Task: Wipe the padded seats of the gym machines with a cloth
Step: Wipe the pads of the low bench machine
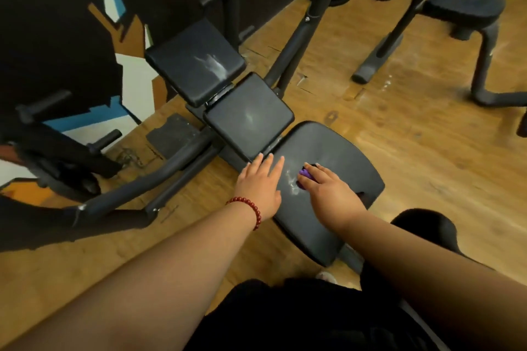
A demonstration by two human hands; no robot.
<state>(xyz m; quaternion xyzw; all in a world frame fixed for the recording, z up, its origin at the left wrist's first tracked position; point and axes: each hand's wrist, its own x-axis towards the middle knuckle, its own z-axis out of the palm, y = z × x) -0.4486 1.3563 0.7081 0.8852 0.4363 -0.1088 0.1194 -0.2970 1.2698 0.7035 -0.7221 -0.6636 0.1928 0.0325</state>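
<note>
Head view of a bench-type gym machine during wiping. The left hand point(258, 182) lies flat, fingers straight and together, on the inner edge of the nearest seat pad point(342, 148), apparently to brace the person while leaning forward. The right hand point(328, 191) rests further right on the same pad, its fingers bent over a bunched purple cloth point(305, 174) and pressing it down; only a small fold of the cloth shows beyond the fingertips. The cloth sits just beside a whitish smear point(292, 182) that lies between the two hands, which suggests this mark is the one now being worked on. The machine carries three black pads in a row: the seat pad, a middle pad point(248, 117) with a faint pale mark, and an upper pad point(194, 63) with a clear white streak, so two pads probably remain to be wiped. A second machine with one rounded padded seat point(462, 6) stands well apart at upper right on the wooden floor point(399, 122). One cloth is visible, and one red bead bracelet point(251, 205), on the left wrist.
</note>
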